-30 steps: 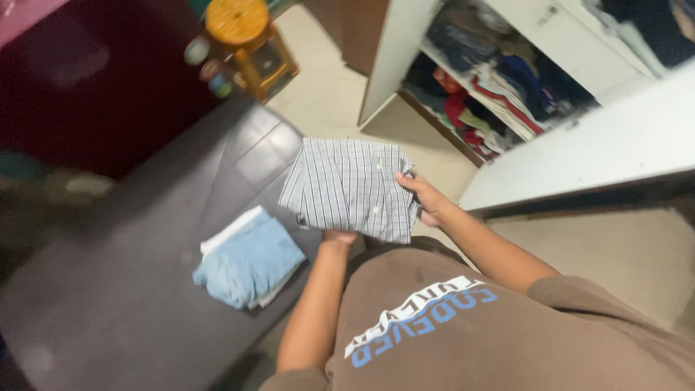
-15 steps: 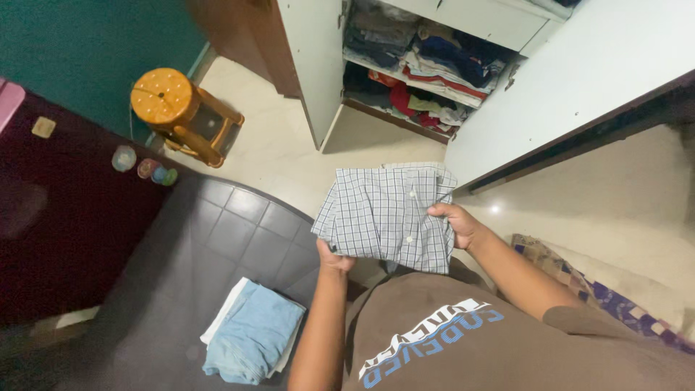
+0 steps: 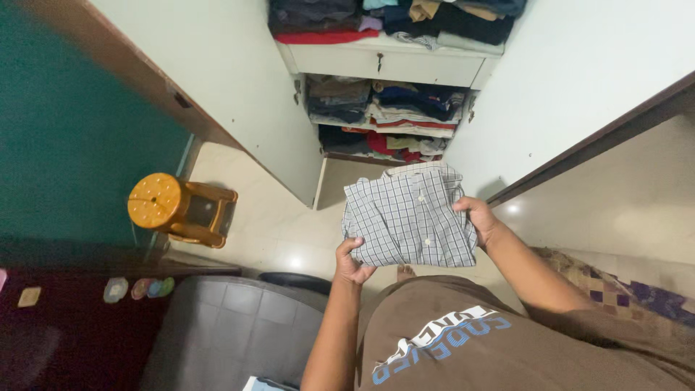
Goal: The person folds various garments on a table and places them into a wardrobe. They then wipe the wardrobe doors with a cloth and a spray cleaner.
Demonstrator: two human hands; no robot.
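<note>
The left hand (image 3: 352, 262) grips the bottom-left corner of a folded checked shirt (image 3: 409, 216), thumb curled over the cloth; the right hand (image 3: 478, 221) clasps its right edge. The shirt is a neat rectangle (white buttons showing), held flat before the chest. At twelve o'clock stands an open wardrobe (image 3: 384, 72) of stacked clothes, closer than half a second ago; an orange stool (image 3: 177, 208) sits at nine o'clock.

Orange stool (image 3: 181, 210) on pale floor; open wardrobe (image 3: 391, 108) of folded clothes
</note>
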